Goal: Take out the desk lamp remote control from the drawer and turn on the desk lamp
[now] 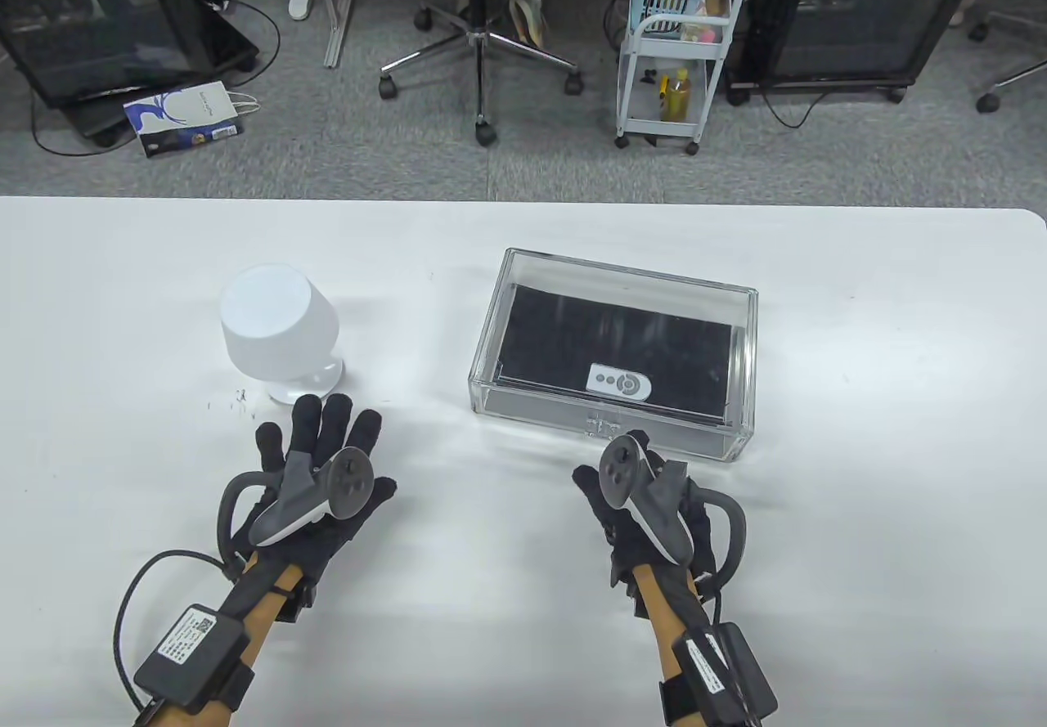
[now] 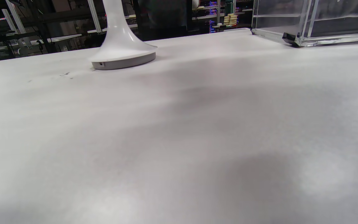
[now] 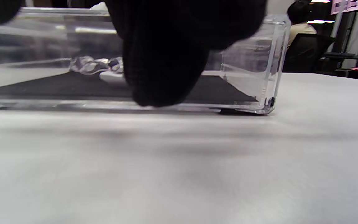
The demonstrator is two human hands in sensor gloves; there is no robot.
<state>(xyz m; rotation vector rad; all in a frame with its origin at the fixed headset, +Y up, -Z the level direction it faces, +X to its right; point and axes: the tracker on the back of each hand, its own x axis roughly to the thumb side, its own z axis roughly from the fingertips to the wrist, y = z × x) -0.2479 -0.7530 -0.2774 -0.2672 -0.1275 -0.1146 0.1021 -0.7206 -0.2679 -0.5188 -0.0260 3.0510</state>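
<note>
The white desk lamp (image 1: 278,326) stands left of centre; its base shows in the left wrist view (image 2: 123,59). The clear acrylic drawer box (image 1: 740,367) lies to the right, closed, with the white remote control (image 1: 619,383) inside on a black liner. The drawer's clear handle (image 1: 604,428) is on its near face. My left hand (image 1: 323,441) rests flat on the table just in front of the lamp, fingers spread, holding nothing. My right hand (image 1: 634,453) sits just in front of the handle, holding nothing. Its fingers (image 3: 166,62) hang before the drawer front, right of the handle (image 3: 92,65).
The table's far edge (image 1: 523,202) runs behind both objects. Beyond it are an office chair (image 1: 483,32), a white rolling cart (image 1: 683,48) and a paper bag (image 1: 184,118) on the floor. A few dark specks (image 1: 237,400) lie near the lamp base.
</note>
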